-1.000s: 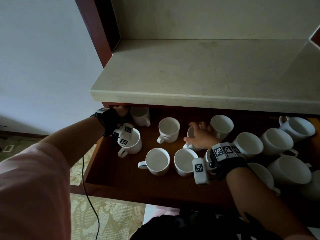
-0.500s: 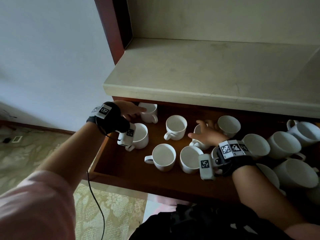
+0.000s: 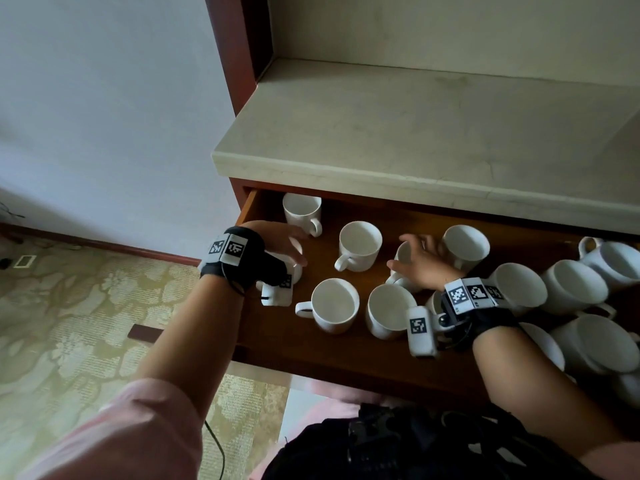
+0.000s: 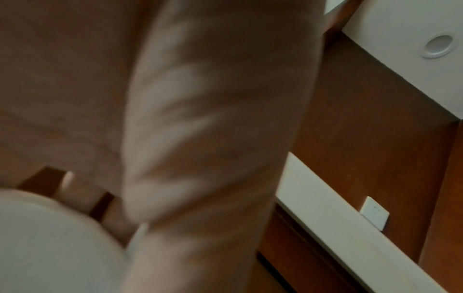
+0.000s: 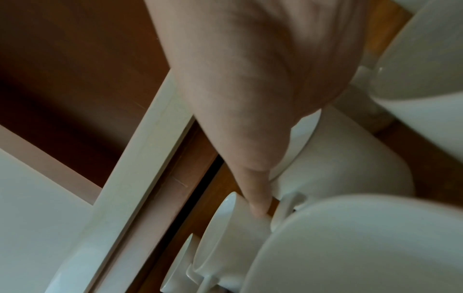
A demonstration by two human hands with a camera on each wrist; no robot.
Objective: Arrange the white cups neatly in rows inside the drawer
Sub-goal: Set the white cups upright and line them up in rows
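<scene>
The white cups (image 3: 360, 245) stand upright in the open wooden drawer (image 3: 277, 348), loosely scattered toward its left and crowded together at its right end. Only the head view takes in this whole spread; the left wrist view is mostly blurred palm with one cup rim (image 4: 50, 237) at the lower left, while the right wrist view alone shows a fingertip (image 5: 258, 208) touching the wall of a cup beside another cup's handle. In the head view the left hand (image 3: 277, 242) lies over the top of a cup (image 3: 294, 268) near the drawer's left side, fingers curved down round its rim. The right hand (image 3: 420, 261) covers a cup (image 3: 403, 252) in the middle, fingers spread and bent over it, just beside a back-row cup (image 3: 465, 245). A pale stone counter (image 3: 415, 140) overhangs the drawer, with patterned carpet (image 3: 86, 323) on the floor.
</scene>
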